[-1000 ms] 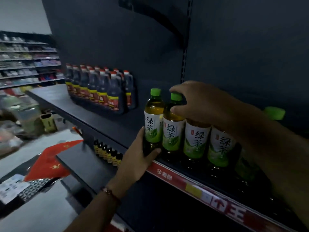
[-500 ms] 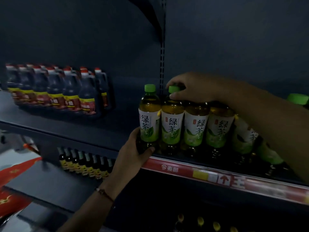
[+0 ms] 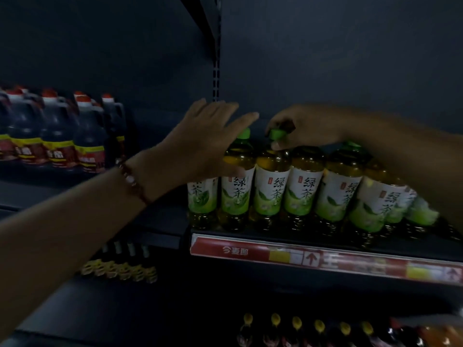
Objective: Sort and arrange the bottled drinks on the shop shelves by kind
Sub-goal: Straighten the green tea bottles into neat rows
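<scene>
Several green tea bottles (image 3: 303,189) with green caps and white-green labels stand in a row on the dark shelf (image 3: 325,242). My right hand (image 3: 304,128) reaches in from the right and pinches the green cap of the third bottle (image 3: 269,189) from the left. My left hand (image 3: 200,141), with a bead bracelet on the wrist, hovers with spread, straight fingers in front of the two leftmost bottles, covering the top of the first one. It holds nothing.
Dark jugs (image 3: 60,136) with red caps and yellow-red labels stand on the left part of the shelf. A red price strip (image 3: 275,254) runs along the shelf front. Small yellow-capped bottles (image 3: 120,266) and more bottles (image 3: 308,329) stand on lower shelves.
My left hand let go of the base of the leftmost bottle and rose to cap height with fingers spread. My right hand stays at the caps. The view shifted right.
</scene>
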`<state>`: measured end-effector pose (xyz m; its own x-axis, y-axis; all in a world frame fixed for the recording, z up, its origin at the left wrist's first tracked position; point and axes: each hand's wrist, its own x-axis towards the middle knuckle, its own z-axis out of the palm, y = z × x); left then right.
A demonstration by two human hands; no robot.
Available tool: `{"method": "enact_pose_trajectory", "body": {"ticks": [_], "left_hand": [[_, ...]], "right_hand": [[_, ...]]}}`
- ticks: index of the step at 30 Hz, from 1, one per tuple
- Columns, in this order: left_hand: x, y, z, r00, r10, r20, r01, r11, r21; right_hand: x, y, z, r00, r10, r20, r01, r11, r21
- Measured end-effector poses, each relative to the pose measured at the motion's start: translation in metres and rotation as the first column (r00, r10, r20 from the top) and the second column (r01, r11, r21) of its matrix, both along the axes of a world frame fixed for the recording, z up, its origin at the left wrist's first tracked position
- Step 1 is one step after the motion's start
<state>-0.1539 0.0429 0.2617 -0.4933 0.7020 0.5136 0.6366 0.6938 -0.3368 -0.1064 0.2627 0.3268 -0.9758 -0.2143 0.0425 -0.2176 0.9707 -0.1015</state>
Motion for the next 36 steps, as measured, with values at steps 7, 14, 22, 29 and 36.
{"method": "enact_pose_trajectory", "body": {"ticks": [7,14,22,29,36], "left_hand": [[-0.014,0.009,0.000,0.990,-0.072,0.123,0.078,0.996,-0.041],[0.001,0.042,-0.002,0.987,-0.161,0.023,0.162,0.985,-0.056],[-0.001,0.070,0.002,0.991,-0.133,0.012,0.134,0.985,-0.107],[0.000,0.067,-0.002,0.993,-0.118,0.016,0.119,0.989,-0.090],[0.007,0.074,0.001,0.989,-0.149,0.023,0.150,0.988,-0.024]], "right_hand": [[0.005,0.002,-0.007,0.996,-0.028,-0.089,0.028,1.000,-0.006],[0.017,0.021,0.003,0.994,-0.072,-0.078,0.067,0.996,-0.067],[0.021,0.041,-0.007,0.987,-0.161,-0.026,0.161,0.987,-0.008],[0.027,0.043,-0.007,0.991,-0.126,-0.040,0.128,0.991,0.043],[0.038,0.047,-0.008,0.991,-0.114,-0.075,0.114,0.993,-0.009]]}}
